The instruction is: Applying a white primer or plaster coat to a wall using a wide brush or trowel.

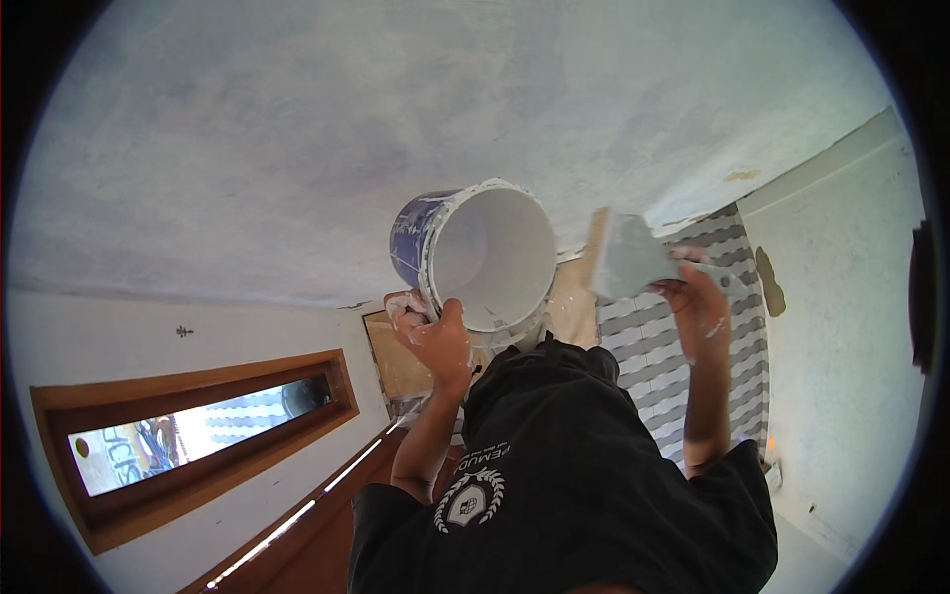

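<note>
My left hand (434,334) grips the rim of a blue plastic bucket (412,241), thumb over the edge. White paint or plaster smears the bucket's lip, and its pale inside faces me with a little residue near the lower wall. To the right, my right hand (694,297) holds a wide flat wall brush (631,256) by its grey-green handle. The pale bristles point left, towards the bucket but apart from it. White smears mark both hands. In front of me spreads a patchy, whitish-grey wall (475,96).
Grey-and-white patterned floor tiles (653,356) show below, beside a tan board or sheet (575,301). A wood-framed window (200,438) is at left, above a brown wooden panel (319,534). A pale wall (831,297) with a brownish patch (770,282) stands at right.
</note>
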`<act>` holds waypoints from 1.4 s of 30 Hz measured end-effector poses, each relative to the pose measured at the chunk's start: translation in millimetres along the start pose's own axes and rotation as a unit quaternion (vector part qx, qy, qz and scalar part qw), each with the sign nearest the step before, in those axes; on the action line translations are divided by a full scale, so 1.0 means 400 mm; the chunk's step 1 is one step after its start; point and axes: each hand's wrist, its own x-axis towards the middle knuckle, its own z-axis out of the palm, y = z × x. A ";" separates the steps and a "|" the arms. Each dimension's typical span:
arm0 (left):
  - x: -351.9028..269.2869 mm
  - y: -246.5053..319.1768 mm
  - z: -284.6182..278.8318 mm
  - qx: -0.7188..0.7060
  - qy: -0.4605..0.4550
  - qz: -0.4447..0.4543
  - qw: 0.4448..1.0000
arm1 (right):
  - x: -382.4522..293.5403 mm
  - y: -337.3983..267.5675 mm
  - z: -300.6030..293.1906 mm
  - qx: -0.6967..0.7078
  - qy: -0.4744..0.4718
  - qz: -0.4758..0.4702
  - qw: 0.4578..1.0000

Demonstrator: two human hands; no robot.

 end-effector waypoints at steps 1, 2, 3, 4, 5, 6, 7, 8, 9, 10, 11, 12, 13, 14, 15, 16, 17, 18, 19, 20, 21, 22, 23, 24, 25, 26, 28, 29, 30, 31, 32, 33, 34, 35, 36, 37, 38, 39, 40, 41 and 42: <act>0.005 -0.016 0.003 0.007 -0.024 0.019 1.000 | -0.006 0.023 0.034 -0.004 -0.006 -0.001 1.000; 0.007 -0.028 0.006 0.014 -0.049 0.037 0.998 | -0.009 0.047 0.070 -0.009 -0.012 -0.003 1.000; 0.005 -0.032 0.008 0.013 -0.059 0.037 0.997 | -0.010 0.070 0.112 -0.042 -0.018 0.028 0.999; 0.010 -0.041 0.003 0.020 -0.064 0.020 0.998 | -0.009 0.105 0.161 -0.071 -0.021 0.058 0.996; 0.008 -0.039 0.002 0.025 -0.067 0.000 0.997 | 0.003 0.149 0.187 -0.091 -0.039 0.036 0.994; 0.007 -0.045 0.003 0.023 -0.079 0.003 0.997 | 0.020 0.211 0.200 -0.110 -0.057 0.013 0.992; 0.007 -0.055 0.005 0.053 -0.076 0.021 0.995 | 0.037 0.269 0.214 -0.140 -0.062 0.008 0.988; 0.007 -0.066 0.006 0.084 -0.071 0.041 0.993 | 0.053 0.316 0.226 -0.170 -0.068 0.004 0.983; 0.004 -0.074 0.010 0.083 -0.079 0.043 0.993 | 0.071 0.338 0.240 -0.170 -0.061 0.003 0.984; -0.007 -0.079 0.017 0.073 -0.082 0.046 0.993 | 0.091 0.351 0.247 -0.275 -0.067 -0.039 0.958; -0.017 -0.083 0.026 0.064 -0.084 0.049 0.993 | 0.110 0.364 0.249 -0.376 -0.073 -0.080 0.920; -0.027 -0.083 0.037 0.064 -0.086 0.049 0.993 | 0.126 0.383 0.242 -0.376 -0.071 -0.079 0.921; -0.040 -0.081 0.046 0.065 -0.078 0.084 0.991 | 0.139 0.400 0.234 -0.415 -0.064 -0.105 0.902; -0.054 -0.080 0.055 0.065 -0.069 0.117 0.988 | 0.149 0.412 0.222 -0.453 -0.057 -0.130 0.880; -0.062 -0.090 0.058 0.068 -0.067 0.118 0.988 | 0.156 0.416 0.224 -0.451 -0.059 -0.130 0.881; -0.070 -0.099 0.062 0.061 -0.058 0.117 0.989 | 0.163 0.420 0.225 -0.470 -0.058 -0.108 0.874; -0.077 -0.107 0.064 0.055 -0.049 0.117 0.990 | 0.167 0.425 0.229 -0.490 -0.057 -0.086 0.866; -0.080 -0.099 0.066 0.056 -0.048 0.116 0.990 | 0.170 0.434 0.230 -0.490 -0.059 -0.086 0.866; -0.080 -0.085 0.066 0.042 -0.061 0.111 0.991 | 0.174 0.445 0.232 -0.506 -0.035 -0.084 0.857; -0.082 -0.078 0.068 0.028 -0.074 0.105 0.991 | 0.178 0.457 0.232 -0.523 -0.011 -0.081 0.848; -0.088 -0.082 0.070 0.029 -0.071 0.105 0.992 | 0.185 0.474 0.226 -0.523 -0.013 -0.082 0.848; -0.097 -0.093 0.074 0.022 -0.077 0.088 0.993 | 0.195 0.490 0.219 -0.539 -0.019 -0.080 0.839; -0.102 -0.105 0.079 0.016 -0.084 0.072 0.994 | 0.204 0.505 0.212 -0.554 -0.023 -0.078 0.828; -0.100 -0.119 0.081 0.016 -0.084 0.074 0.994 | 0.211 0.515 0.216 -0.553 -0.023 -0.078 0.829; -0.095 -0.133 0.084 0.022 -0.076 0.120 0.990 | 0.216 0.524 0.220 -0.555 -0.011 -0.061 0.829; -0.092 -0.145 0.087 0.026 -0.068 0.166 0.983 | 0.220 0.533 0.224 -0.557 0.001 -0.043 0.829; -0.108 -0.153 0.102 -0.001 -0.062 0.137 0.989 | 0.206 0.530 0.234 -0.532 0.016 -0.038 0.846; -0.114 -0.157 0.106 -0.027 -0.057 0.108 0.992 | 0.197 0.529 0.241 -0.505 0.031 -0.033 0.862; -0.118 -0.143 0.109 -0.029 -0.061 0.109 0.992 | 0.190 0.537 0.237 -0.505 0.035 -0.033 0.862; -0.118 -0.122 0.110 -0.015 -0.076 0.109 0.991 | 0.189 0.558 0.233 -0.489 0.047 -0.020 0.871; -0.120 -0.109 0.112 -0.001 -0.090 0.109 0.990 | 0.187 0.579 0.227 -0.473 0.058 -0.007 0.879; -0.123 -0.107 0.114 0.000 -0.091 0.112 0.990 | 0.187 0.599 0.225 -0.471 0.060 -0.008 0.880; -0.128 -0.106 0.120 -0.008 -0.091 0.114 0.989 | 0.190 0.613 0.221 -0.463 0.053 0.004 0.885; -0.133 -0.106 0.126 -0.016 -0.090 0.117 0.989 | 0.194 0.627 0.214 -0.454 0.046 0.015 0.890; -0.137 -0.113 0.129 -0.016 -0.093 0.120 0.988 | 0.198 0.635 0.212 -0.452 0.049 0.015 0.890; -0.141 -0.125 0.133 0.008 -0.089 0.112 0.990 | 0.202 0.642 0.208 -0.431 0.069 0.045 0.899; -0.145 -0.133 0.137 0.032 -0.086 0.104 0.990 | 0.203 0.647 0.201 -0.409 0.088 0.076 0.905; -0.144 -0.139 0.137 0.033 -0.085 0.105 0.990 | 0.207 0.640 0.196 -0.408 0.087 0.075 0.906; -0.139 -0.145 0.135 0.057 -0.070 0.113 0.990 | 0.213 0.631 0.185 -0.314 0.081 0.140 0.935; -0.135 -0.151 0.132 0.080 -0.054 0.121 0.988 | 0.214 0.621 0.173 -0.217 0.074 0.204 0.952; -0.131 -0.150 0.134 0.080 -0.048 0.116 0.989 | 0.207 0.595 0.158 -0.222 0.067 0.205 0.951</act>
